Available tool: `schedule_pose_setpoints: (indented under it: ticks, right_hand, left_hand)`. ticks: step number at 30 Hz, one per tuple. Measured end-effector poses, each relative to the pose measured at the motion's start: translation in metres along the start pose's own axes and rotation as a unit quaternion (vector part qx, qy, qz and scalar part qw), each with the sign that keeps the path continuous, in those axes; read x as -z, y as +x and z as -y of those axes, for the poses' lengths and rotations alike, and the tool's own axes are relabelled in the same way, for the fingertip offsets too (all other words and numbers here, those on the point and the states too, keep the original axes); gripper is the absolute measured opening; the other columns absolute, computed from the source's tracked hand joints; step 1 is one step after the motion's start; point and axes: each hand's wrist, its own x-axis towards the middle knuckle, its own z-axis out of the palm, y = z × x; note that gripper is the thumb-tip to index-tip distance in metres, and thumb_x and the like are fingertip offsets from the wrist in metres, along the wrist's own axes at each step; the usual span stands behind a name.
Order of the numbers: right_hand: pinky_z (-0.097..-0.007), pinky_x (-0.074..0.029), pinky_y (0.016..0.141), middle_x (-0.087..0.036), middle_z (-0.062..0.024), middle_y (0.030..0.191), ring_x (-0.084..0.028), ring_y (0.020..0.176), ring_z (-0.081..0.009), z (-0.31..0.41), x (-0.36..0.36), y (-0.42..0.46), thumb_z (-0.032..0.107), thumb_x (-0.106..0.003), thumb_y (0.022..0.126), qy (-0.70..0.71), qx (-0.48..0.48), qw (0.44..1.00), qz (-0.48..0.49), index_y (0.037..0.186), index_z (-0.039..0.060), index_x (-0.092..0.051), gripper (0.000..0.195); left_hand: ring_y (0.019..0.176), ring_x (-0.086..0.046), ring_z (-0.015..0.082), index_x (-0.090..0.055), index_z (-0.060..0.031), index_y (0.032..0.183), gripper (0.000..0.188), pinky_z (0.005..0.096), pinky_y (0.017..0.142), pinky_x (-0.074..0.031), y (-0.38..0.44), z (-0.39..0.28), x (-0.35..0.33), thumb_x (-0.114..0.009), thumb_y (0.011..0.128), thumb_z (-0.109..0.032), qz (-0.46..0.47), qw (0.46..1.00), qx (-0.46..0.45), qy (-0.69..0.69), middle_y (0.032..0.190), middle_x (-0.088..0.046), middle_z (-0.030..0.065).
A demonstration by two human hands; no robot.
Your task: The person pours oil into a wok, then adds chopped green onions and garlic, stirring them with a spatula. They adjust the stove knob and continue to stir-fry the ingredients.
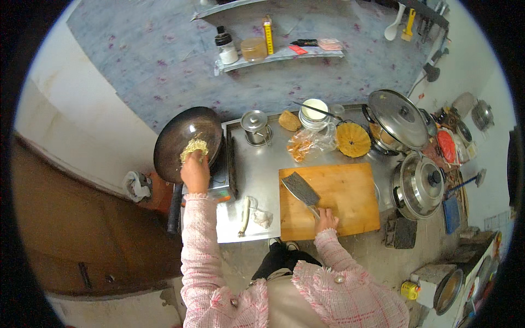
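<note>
My left hand (195, 171) is over the near side of a dark wok (176, 127), its fingers on a clump of pale yellow shreds (196, 147). The wok rests on a stove (219, 182), its black handle towards me. On the right, my right hand (326, 220) is closed around the handle of a cleaver (301, 188), whose wide blade lies over a wooden cutting board (348, 197). Between the stove and the board, a pale, stalk-like piece (245, 215) lies on the metal counter (262, 164), beside a crumpled whitish scrap (262, 218).
Behind the board are a lidded metal canister (255, 125), a plastic bag with orange bits (301, 147), a white bowl (315, 110) with chopsticks (297, 103) across it, and a yellow basket (352, 140). Large lidded pots (420, 184) stand at the right. A shelf (283, 56) holds jars above.
</note>
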Motion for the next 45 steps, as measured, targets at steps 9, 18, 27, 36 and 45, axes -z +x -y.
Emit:
schedule_pose_setpoints:
  ticks: [9,18,27,36,45]
  right_hand:
    - [-0.0453,-0.032,0.097,-0.053,-0.0120,0.122,-0.047,0.117,-0.0300,-0.009,-0.017,0.003,0.025,-0.074,0.076,0.009,-0.073,0.992,0.107,0.113,0.0122,-0.056,0.043]
    - [-0.0478,-0.041,0.090,-0.059,-0.0148,0.111,-0.057,0.105,-0.0323,0.080,-0.001,0.074,0.028,-0.074,0.075,0.099,0.042,0.994,0.007,0.109,0.0077,-0.062,0.041]
    - [-0.0412,-0.052,0.075,-0.061,-0.0159,0.100,-0.064,0.088,-0.0309,0.346,0.046,0.113,0.031,-0.069,0.084,0.189,0.361,0.913,0.022,0.110,0.0013,-0.060,0.041]
    - [-0.0412,-0.051,0.067,-0.065,-0.0111,0.079,-0.066,0.073,-0.0294,0.419,0.003,0.111,0.013,-0.056,0.083,-0.062,0.252,0.966,-0.005,0.088,0.0062,-0.062,0.010]
    - [-0.0457,-0.051,0.060,-0.065,-0.0146,0.071,-0.066,0.068,-0.0316,0.425,0.089,0.138,0.021,-0.061,0.082,-0.118,0.314,0.942,0.030,0.074,0.0087,-0.069,0.016]
  left_hand:
    - [0.085,-0.068,0.0262,-0.067,0.0008,0.099,0.024,0.0345,0.076,-0.052,-0.067,0.004,-0.027,-0.072,0.081,-0.013,0.061,0.936,0.128,-0.323,0.093,-0.069,0.0161]
    - [0.070,-0.067,0.0198,-0.062,0.0027,0.088,0.016,0.0330,0.064,-0.051,-0.054,0.015,0.006,-0.060,0.091,-0.013,0.139,0.938,0.184,-0.260,0.077,-0.068,0.0124]
    - [0.079,-0.067,0.0291,-0.061,0.0008,0.110,0.034,0.0376,0.068,-0.052,-0.017,0.092,0.057,-0.067,0.087,-0.023,0.225,0.944,0.142,-0.198,0.088,-0.068,0.0176]
    - [0.074,-0.068,0.0278,-0.060,0.0044,0.110,0.040,0.0364,0.067,-0.053,-0.035,0.152,0.073,-0.065,0.088,-0.030,0.271,0.932,0.108,-0.216,0.083,-0.068,0.0178]
    - [0.095,-0.062,0.0335,-0.062,-0.0033,0.110,0.034,0.0420,0.081,-0.049,-0.049,0.171,0.058,-0.067,0.085,-0.026,0.271,0.923,0.076,-0.262,0.101,-0.064,0.0160]
